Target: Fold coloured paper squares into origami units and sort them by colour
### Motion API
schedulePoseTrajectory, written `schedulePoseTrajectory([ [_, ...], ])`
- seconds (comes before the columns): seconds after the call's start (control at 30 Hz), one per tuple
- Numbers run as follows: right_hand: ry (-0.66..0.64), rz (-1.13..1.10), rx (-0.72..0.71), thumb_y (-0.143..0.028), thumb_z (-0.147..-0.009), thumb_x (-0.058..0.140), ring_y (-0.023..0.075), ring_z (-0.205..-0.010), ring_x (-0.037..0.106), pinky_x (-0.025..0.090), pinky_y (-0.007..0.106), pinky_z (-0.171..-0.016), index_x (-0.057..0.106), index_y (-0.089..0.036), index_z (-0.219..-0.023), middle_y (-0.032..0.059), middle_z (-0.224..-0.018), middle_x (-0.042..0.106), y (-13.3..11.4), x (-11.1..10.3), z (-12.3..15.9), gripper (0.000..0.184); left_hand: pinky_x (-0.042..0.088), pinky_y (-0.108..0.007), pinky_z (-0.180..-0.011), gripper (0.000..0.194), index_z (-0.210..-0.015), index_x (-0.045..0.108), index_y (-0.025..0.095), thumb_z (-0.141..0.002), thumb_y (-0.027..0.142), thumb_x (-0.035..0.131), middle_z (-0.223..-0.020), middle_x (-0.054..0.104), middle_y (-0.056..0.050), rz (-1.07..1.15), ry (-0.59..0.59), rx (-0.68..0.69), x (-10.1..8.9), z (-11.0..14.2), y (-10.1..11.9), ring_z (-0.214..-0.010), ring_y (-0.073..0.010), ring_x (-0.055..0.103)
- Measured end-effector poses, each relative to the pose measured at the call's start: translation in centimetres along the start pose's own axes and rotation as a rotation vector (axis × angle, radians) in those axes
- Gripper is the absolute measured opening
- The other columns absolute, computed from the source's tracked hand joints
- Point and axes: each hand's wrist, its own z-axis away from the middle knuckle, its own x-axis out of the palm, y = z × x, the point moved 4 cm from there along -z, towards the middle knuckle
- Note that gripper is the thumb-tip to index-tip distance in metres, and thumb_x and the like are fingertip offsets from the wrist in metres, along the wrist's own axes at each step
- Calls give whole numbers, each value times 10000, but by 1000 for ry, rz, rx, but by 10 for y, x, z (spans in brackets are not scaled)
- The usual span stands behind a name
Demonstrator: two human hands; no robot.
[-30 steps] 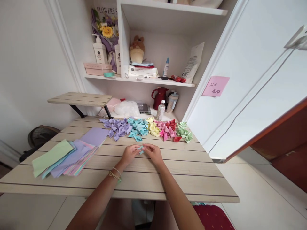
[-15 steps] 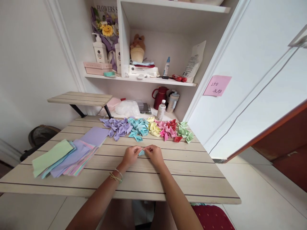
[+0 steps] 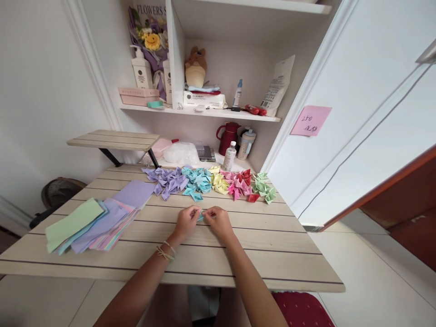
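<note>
Between my two hands is a small piece of folded blue paper [image 3: 201, 216], mostly covered by fingers. My left hand [image 3: 187, 221] pinches its left side, and my right hand [image 3: 218, 220] pinches its right side. Just beyond them lies a row of folded paper pieces in color groups: purple paper boats [image 3: 170, 181], blue paper boats [image 3: 197, 182], yellow paper boats [image 3: 218, 181], pink and red paper boats [image 3: 239, 185] and green paper boats [image 3: 264, 187].
Stacked paper sheets [image 3: 91, 225] fan out on the left of the slatted table [image 3: 272, 259]. A small raised stand [image 3: 114, 140] rises at the back left. Behind the boats are a clear bottle [image 3: 229, 156], a red jug [image 3: 227, 137] and a plastic bag [image 3: 180, 154].
Both hands keep hold of the blue paper while its angle and visible part shift slightly between the fingers. The fingertips have closed in, so less of it shows now.
</note>
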Motion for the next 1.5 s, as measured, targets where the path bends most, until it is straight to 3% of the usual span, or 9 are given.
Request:
schedulePoseTrajectory([
  [0.3,-82,-109,57,-247,-771,560,146,-660,612,479,248,-632,628,-176,-744,44,-769,681,-3,16,2,101,488,-340,-783,319,-793,617,145,-668,435,663,-792,712,-85,431,87,-154,2,-3,5,-807,-224,663],
  [0.47,-23,-173,74,-269,-787,530,156,-683,611,486,255,-634,619,-168,-763,58,-778,666,-3,19,1,137,479,-360,-822,385,-847,618,128,-642,445,691,-884,705,-117,554,113,-199,1,-3,2,-892,-241,645],
  [0.63,-43,-189,74,-293,-809,505,154,-684,598,478,262,-642,608,-161,-783,52,-766,655,6,5,-2,169,455,-352,-874,456,-1010,640,134,-627,368,727,-1056,661,-136,494,-149,-250,-3,-6,9,-989,-234,605],
  [0.77,-100,-139,43,-272,-810,514,156,-719,594,472,266,-662,613,-161,-794,54,-778,652,11,-1,-1,150,456,-357,-876,516,-1031,634,150,-550,262,780,-1029,670,-112,426,-270,-272,-7,-5,8,-954,-215,616],
  [0.9,-137,-90,16,-255,-801,530,152,-712,587,467,265,-655,622,-161,-791,55,-777,642,10,3,0,131,482,-333,-818,417,-896,653,137,-521,255,791,-891,699,-82,370,-239,-268,-5,-5,2,-857,-200,640],
  [1.1,-73,-222,79,-338,-804,532,165,-742,600,473,270,-649,629,-173,-807,58,-800,653,5,5,-1,192,512,-285,-676,317,-719,577,138,-565,345,760,-677,654,-14,448,-67,-280,-4,-8,-6,-648,-145,627],
  [1.23,-15,-397,213,-408,-683,668,177,-739,618,487,280,-647,592,-169,-1015,64,-856,673,7,11,2,416,511,-259,-644,353,-671,487,161,-552,339,767,-594,583,41,512,45,-234,-4,-9,-6,-600,-115,600],
  [1.37,14,-412,274,-416,-659,673,140,-586,573,451,247,-543,646,-148,-897,54,-790,684,12,11,2,360,515,-297,-698,350,-695,494,161,-565,350,758,-694,629,7,521,-32,-216,-1,-8,-2,-675,-136,625],
  [1.5,-20,-372,272,-409,-640,675,122,-512,537,417,223,-476,668,-149,-776,26,-665,667,15,9,2,294,501,-285,-727,334,-770,587,155,-540,307,777,-827,674,-46,354,-124,-130,-5,-10,3,-786,-167,633],
])
